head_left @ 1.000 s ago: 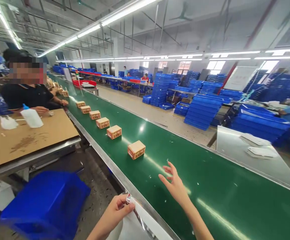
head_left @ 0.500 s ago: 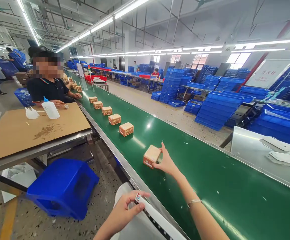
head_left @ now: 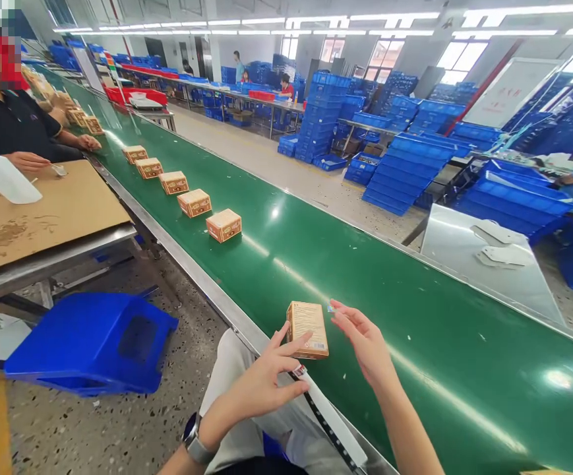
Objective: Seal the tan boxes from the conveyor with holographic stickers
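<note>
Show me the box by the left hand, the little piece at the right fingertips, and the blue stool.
Box (head_left: 310, 320): head view, on its printed upper face.
Little piece (head_left: 330, 308): head view, on its middle.
Blue stool (head_left: 81, 333): head view, on its broad top.

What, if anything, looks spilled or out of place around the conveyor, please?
Dark blotches mark the tan cardboard at the picture's left, possibly a spill; pale flecks, perhaps scraps, dot the otherwise plain green belt.

Pale trousers (head_left: 224, 367) meet a dark garment (head_left: 256, 467), and a grey-banded watch (head_left: 199, 447) circles the left wrist (head_left: 213, 425).
</note>
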A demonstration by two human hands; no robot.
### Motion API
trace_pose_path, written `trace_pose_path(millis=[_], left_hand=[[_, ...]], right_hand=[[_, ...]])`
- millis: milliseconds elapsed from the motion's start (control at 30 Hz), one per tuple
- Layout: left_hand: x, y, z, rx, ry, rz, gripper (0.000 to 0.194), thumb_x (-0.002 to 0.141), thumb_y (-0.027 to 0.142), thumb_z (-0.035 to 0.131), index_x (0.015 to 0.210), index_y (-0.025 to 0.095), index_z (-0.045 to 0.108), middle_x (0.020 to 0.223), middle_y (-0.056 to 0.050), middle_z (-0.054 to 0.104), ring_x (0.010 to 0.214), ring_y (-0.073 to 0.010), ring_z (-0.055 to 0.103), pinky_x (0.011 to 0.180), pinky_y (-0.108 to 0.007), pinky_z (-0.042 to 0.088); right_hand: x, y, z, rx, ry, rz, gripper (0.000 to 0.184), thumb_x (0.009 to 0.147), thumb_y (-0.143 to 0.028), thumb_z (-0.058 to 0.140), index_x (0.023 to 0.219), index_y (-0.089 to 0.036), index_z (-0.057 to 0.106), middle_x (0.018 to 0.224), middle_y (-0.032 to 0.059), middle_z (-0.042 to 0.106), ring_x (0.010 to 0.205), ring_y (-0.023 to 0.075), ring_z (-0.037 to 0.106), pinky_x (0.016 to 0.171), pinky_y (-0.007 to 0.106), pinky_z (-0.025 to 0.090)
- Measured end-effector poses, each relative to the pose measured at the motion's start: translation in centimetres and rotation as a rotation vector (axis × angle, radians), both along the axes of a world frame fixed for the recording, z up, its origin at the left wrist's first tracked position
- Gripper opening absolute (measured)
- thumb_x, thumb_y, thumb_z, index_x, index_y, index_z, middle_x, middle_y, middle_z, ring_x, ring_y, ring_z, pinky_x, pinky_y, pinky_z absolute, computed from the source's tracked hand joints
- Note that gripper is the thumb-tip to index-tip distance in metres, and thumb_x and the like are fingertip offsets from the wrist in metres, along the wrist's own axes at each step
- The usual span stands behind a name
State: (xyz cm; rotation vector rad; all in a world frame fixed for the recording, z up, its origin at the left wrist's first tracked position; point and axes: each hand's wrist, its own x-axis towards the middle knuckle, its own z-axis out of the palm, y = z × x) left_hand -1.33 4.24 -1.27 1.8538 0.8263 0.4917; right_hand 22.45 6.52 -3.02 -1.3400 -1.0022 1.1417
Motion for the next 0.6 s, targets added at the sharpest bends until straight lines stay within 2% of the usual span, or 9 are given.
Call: trace_pose_path(millis=[67,267,467,600], left_hand=[[0.2,0.1,0.0,-0.026,0.019,-0.042,0.023,0.089,0.039,0.064,0.079,0.019,0.069,0.159,0.002,0.030,0.151,-0.0358,0.000,0.120,-0.058,0.019],[1.1,-0.1,0.6,-0.090,0.015,-0.110,0.020,0.090,0.034,0.062,0.078,0.019,0.070,0.157,0.005,0.033,0.151,-0.0351,0.002,0.117,-0.056,0.030],[2.3,-1.2,0.7,-0.050,0.051,-0.110,0.017,0.089,0.028,0.063,0.076,0.019,0.067,0.156,0.005,0.035,0.152,-0.0327,0.006,0.119,-0.055,0.032],[3.0,-1.9,0.4,-0.020,0.068,-0.114,0.017,0.089,0.025,0.064,0.073,0.019,0.066,0.157,0.008,0.034,0.152,-0.0324,0.003,0.120,-0.055,0.032]], right_hand=[[-0.6,-0.5,-0.6,-0.069,0.059,-0.054,0.035,0.077,-0.052,0.073,0.090,-0.020,0.073,0.131,0.0110,0.065,0.120,0.0302,0.060,0.109,0.050,0.040],[-1.2,-2.3,-0.8,-0.152,0.100,-0.059,0.038,0.076,-0.051,0.073,0.098,-0.020,0.074,0.124,0.0102,0.069,0.117,0.0298,0.061,0.101,0.044,0.047],[-1.6,-3.8,0.0,-0.171,0.109,-0.201,0.033,0.072,-0.050,0.076,0.083,-0.019,0.073,0.123,0.0086,0.069,0.110,0.0274,0.063,0.088,0.035,0.053],[-1.6,-4.6,-0.2,-0.179,0.116,-0.280,0.033,0.071,-0.049,0.078,0.082,-0.019,0.071,0.122,0.0085,0.069,0.100,0.0253,0.066,0.078,0.033,0.055]])
